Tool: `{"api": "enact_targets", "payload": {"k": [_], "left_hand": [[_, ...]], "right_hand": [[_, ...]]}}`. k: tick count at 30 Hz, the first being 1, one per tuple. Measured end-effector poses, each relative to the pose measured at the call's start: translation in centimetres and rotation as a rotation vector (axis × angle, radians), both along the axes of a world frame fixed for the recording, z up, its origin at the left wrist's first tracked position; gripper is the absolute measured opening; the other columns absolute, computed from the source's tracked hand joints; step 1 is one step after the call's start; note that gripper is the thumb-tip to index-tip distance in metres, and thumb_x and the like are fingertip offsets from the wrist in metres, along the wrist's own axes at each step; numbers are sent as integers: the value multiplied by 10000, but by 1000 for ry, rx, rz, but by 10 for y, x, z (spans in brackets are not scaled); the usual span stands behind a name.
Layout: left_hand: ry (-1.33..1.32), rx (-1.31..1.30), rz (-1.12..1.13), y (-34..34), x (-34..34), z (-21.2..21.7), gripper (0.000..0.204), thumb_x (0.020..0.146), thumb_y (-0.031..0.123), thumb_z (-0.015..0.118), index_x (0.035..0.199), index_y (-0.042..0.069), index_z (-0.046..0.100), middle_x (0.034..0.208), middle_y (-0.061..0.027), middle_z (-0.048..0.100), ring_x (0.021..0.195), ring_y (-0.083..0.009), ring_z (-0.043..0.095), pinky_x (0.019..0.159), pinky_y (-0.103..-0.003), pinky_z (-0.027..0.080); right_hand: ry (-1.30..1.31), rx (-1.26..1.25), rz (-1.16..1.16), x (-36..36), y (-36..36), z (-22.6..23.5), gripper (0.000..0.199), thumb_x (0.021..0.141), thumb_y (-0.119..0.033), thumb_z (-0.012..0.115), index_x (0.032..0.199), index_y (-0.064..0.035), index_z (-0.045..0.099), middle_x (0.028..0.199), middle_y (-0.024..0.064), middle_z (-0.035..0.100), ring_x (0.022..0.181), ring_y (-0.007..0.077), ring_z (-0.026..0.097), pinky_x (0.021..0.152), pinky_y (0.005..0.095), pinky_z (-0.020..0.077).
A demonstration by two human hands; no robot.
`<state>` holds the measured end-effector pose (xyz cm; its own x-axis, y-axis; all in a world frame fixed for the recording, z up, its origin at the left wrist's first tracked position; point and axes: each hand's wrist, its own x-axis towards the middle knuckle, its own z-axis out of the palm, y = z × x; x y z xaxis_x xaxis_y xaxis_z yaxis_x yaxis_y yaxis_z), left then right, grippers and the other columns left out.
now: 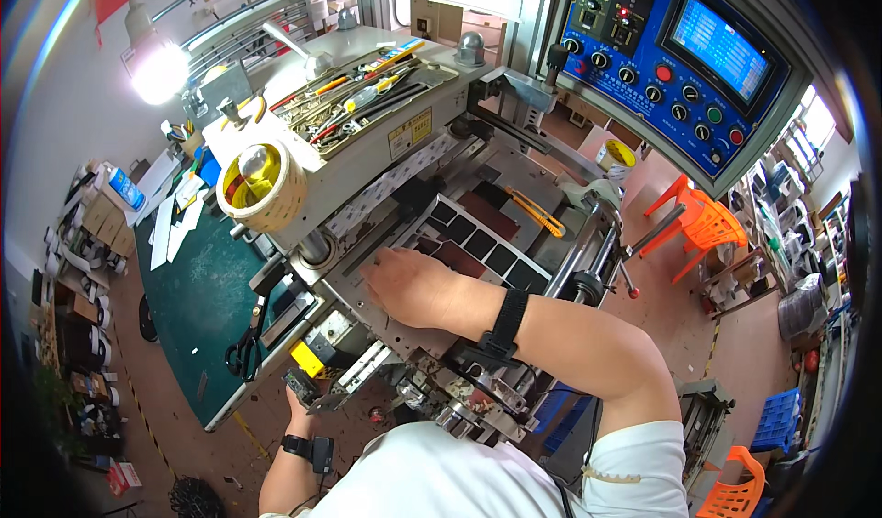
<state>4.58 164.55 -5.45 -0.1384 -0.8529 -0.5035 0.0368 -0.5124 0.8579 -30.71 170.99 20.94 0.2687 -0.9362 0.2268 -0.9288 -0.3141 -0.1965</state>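
My right hand (409,288) reaches across the flat metal bed (367,311) of a machine. Its fingers curl downward, and the tips and whatever lies under them are hidden. Beside that hand lies a sheet with black squares in a white grid (480,243), partly covered by my wrist and a brown-red piece (459,259). Lower down, my left hand (299,406) is at a small dark block (301,386) on the machine's front left corner. That hand's fingers are mostly hidden behind the block. An orange utility knife (535,211) rests on the bed beyond the sheet.
Tape rolls (266,192) and a tray of hand tools (317,141) sit on the machine top. Black scissors (243,348) lie at the edge of a green table (188,307). A blue control panel (634,86) hangs at the upper right, above orange chairs (703,228).
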Motion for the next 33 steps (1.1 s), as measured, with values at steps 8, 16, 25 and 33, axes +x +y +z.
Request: {"api": "enact_targets", "payload": {"k": [8,16,25,33], "left_hand": [[40,-54,8,18,-13,39,172,1023,202,541,1105,63,599,979,-57,650,864,-183,671,726,-318,550],[-4,-30,-29,16,-7,37,263,1030,269,528,1153,51,608,998,-84,675,833,-202,699,715,-324,562],[12,-22,-30,18,-12,45,276,1026,280,529,1166,56,610,1012,-88,684,856,-212,712,692,-335,572],[64,-106,34,9,-11,20,197,1008,199,570,1131,50,610,1024,-80,672,860,-187,693,711,-333,569]], "right_hand": [[-53,219,-64,2,-1,11,221,935,-194,570,1020,-1,637,930,187,638,908,382,652,770,457,553],[49,48,-39,10,-1,-1,182,896,-143,581,995,-5,645,894,179,641,934,384,649,754,470,558],[-240,10,-7,34,-10,16,198,917,-138,593,1074,-26,635,1005,179,633,961,371,646,833,461,543],[-271,30,8,33,-4,17,193,944,-164,600,1070,-21,625,1015,182,630,963,375,647,850,457,538]]}}
